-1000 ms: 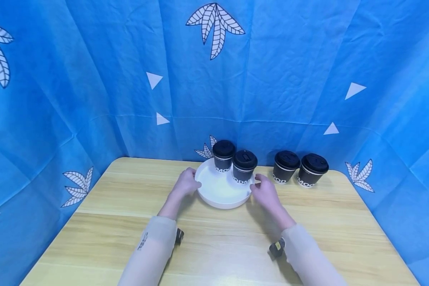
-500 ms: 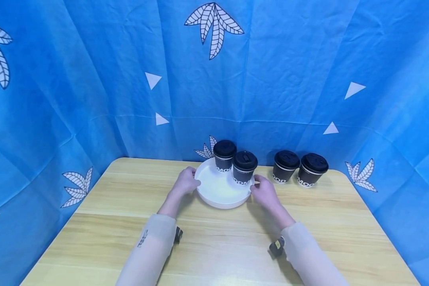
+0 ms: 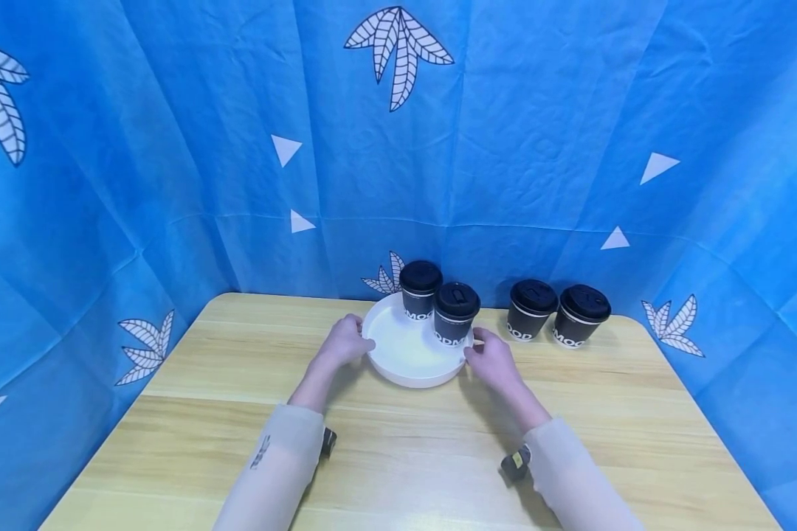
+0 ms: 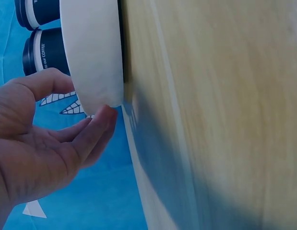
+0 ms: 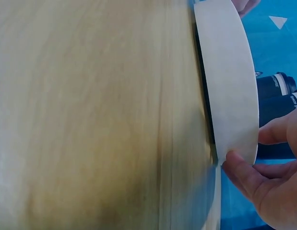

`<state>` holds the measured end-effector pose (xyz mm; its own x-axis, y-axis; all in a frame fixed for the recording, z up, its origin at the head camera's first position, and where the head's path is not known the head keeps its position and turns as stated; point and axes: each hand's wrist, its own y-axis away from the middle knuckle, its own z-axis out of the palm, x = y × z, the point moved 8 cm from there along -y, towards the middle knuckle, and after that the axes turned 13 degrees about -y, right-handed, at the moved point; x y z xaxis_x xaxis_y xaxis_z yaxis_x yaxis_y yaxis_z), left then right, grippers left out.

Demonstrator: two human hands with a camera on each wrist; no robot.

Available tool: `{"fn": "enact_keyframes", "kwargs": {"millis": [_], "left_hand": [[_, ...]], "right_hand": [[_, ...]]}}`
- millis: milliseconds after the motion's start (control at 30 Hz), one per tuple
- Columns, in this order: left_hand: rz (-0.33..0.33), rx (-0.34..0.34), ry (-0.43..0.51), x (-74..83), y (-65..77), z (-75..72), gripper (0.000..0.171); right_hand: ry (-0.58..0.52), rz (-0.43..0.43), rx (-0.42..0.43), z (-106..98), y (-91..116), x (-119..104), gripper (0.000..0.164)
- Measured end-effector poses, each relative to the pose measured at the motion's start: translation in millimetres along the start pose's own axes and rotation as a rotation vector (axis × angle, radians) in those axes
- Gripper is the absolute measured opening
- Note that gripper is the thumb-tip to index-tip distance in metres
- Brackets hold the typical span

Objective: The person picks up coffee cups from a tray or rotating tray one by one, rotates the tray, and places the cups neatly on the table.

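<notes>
A round white tray (image 3: 408,361) with a raised rim is at the back middle of the table. On it stand two black lidded paper coffee cups, a rear one (image 3: 420,289) and a front one (image 3: 455,316). My left hand (image 3: 344,341) grips the tray's left side; in the left wrist view the thumb lies at the rim and the fingertips reach the lower edge of the tray wall (image 4: 93,52). On the opposite side my right hand (image 3: 493,359) pinches the rim, with the thumb and fingers seen around the tray wall (image 5: 230,81) in the right wrist view.
Two more black lidded coffee cups, one nearer (image 3: 531,310) and one farther right (image 3: 579,316), stand on the wooden table (image 3: 425,457) right of the tray. A blue patterned curtain (image 3: 518,133) hangs close behind the table's back edge and along both sides.
Both cups on the tray have shifted slightly to the right. The tray and both hands stay almost in place, still gripping; the other two cups have not moved.
</notes>
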<state>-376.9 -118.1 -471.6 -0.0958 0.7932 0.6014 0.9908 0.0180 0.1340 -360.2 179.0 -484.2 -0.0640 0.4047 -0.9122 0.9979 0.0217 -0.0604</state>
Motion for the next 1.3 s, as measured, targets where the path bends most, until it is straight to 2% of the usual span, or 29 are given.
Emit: {"fn": "enact_keyframes", "kwargs": {"millis": [233, 367, 733, 867, 1133, 1300], "left_hand": [[0.03, -0.019, 0.009, 3.3, 6.8, 3.4, 0.056], [0.023, -0.014, -0.029, 4.9, 9.5, 2.6, 0.057], [0.018, -0.044, -0.091, 5.3, 4.5, 3.5, 0.051], [0.06, -0.01, -0.21, 8.6, 3.7, -0.9, 0.052], [0.217, 0.065, -0.476, 15.7, 1.6, -6.7, 0.07], [0.301, 0.1, -0.597, 18.3, -1.0, -7.1, 0.066]], "right_hand": [[0.01, -0.003, 0.006, -0.5, 4.4, -1.6, 0.057], [0.01, -0.001, 0.005, -0.6, 6.8, -2.9, 0.058], [0.016, 0.0, -0.004, -1.2, 10.3, -3.8, 0.065], [0.002, -0.007, 0.007, -4.1, 11.7, -6.0, 0.067], [-0.018, -0.041, 0.03, -8.3, 12.5, -15.5, 0.073], [-0.045, -0.043, 0.046, -9.1, 10.6, -17.6, 0.079]]}}
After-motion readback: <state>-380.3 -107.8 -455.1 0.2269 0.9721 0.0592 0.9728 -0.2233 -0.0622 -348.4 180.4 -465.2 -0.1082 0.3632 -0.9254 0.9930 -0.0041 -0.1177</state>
